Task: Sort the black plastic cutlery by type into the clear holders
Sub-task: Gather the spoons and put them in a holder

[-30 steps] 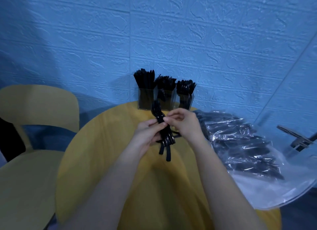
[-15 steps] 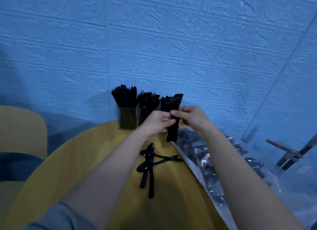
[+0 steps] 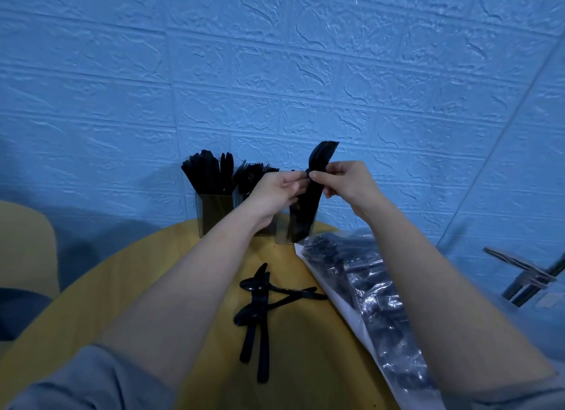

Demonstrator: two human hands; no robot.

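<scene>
Just above the middle of the frame, the left hand and the right hand together hold a small upright bundle of black plastic forks, the tines fanned out at the top; the left fingertips pinch one side of the handles and the right thumb and fingers are curled round the other. The bundle hangs with its lower ends over, perhaps already inside, the right-hand clear plastic holder; the frame does not settle which. This looks like the placing step for one sorted type. The next move calls for squaring the handles together, lining them up with the holder's narrow mouth, lowering them straight and only then letting go, since a tilted bundle could catch the rim or tip the light holder. To the left stand two more holders in a row: the left clear holder packed with black knives and the middle clear holder filled with black forks, partly hidden behind the left wrist. Low in the centre, a loose crossed heap of black plastic spoons and knives lies unsorted on the round yellow wooden table. At lower right a crinkled clear plastic bag of more black cutlery rests on the table edge. Behind is a blue embossed brick-pattern wall, a pale yellow chair back at left, and a metal bracket at right.
</scene>
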